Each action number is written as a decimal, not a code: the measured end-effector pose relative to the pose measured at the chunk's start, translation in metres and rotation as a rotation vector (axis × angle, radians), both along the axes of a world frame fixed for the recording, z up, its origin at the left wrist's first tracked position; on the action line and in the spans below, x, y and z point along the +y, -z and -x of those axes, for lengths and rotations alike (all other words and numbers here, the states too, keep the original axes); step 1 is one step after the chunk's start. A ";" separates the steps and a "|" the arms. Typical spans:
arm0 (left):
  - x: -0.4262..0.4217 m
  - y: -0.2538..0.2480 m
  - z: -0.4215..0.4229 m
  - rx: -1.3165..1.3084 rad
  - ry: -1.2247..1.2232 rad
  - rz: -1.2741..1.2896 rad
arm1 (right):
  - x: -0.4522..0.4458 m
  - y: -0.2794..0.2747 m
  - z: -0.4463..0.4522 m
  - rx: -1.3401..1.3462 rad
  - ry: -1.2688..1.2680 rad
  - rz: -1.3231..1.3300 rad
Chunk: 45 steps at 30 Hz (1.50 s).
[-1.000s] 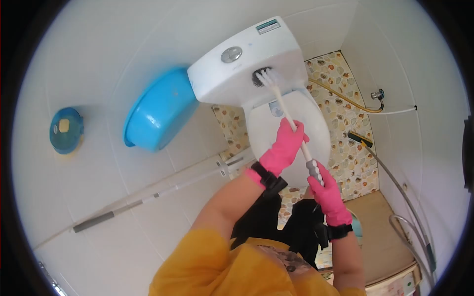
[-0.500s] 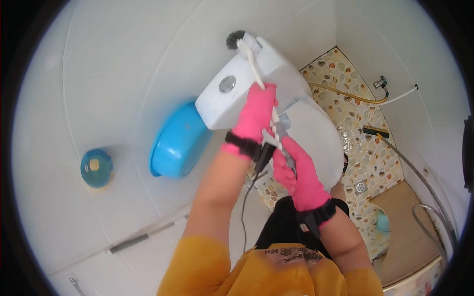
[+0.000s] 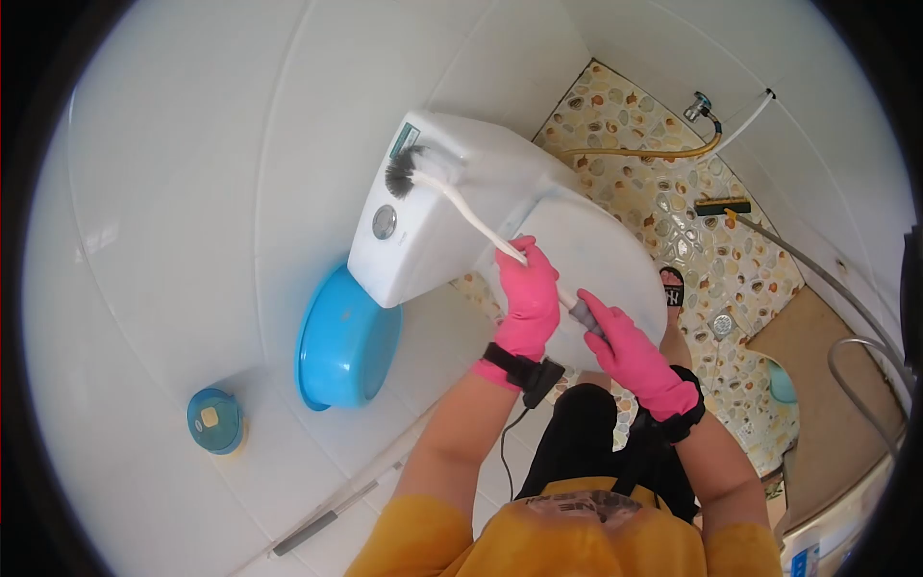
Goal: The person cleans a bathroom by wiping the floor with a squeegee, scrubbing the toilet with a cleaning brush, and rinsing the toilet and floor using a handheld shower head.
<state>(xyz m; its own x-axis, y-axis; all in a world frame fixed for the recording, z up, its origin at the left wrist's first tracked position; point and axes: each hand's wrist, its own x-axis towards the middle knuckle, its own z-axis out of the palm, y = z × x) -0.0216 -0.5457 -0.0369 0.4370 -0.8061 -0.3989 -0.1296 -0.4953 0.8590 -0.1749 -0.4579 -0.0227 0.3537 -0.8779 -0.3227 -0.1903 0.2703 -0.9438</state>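
A toilet brush (image 3: 471, 217) with a white handle, grey grip and dark bristles runs between my two pink-gloved hands. My left hand (image 3: 527, 296) is closed around the middle of the white handle. The grey grip at the lower end is held by my right hand (image 3: 630, 354). The bristles touch or hover just over the top of the white toilet tank (image 3: 389, 274), close to its round flush button (image 3: 385, 222) and a green label (image 3: 404, 140). Below the handle lies the closed toilet lid (image 3: 596, 245).
A blue basin (image 3: 351, 337) stands left of the tank. Further left is a round teal container (image 3: 215, 421). On the pebble-patterned floor (image 3: 692, 260) lies a brush head (image 3: 721, 207) on a long pole. A yellow hose (image 3: 654, 152) runs to a wall tap (image 3: 697, 106).
The brush head has moved from the tank's far edge to its top surface near the button. Both hands still grip the handle. The whole view has shifted and turned.
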 end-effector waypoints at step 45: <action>-0.179 -0.083 -0.120 -1.431 0.917 -0.714 | -0.193 0.129 0.074 0.108 -0.258 -1.071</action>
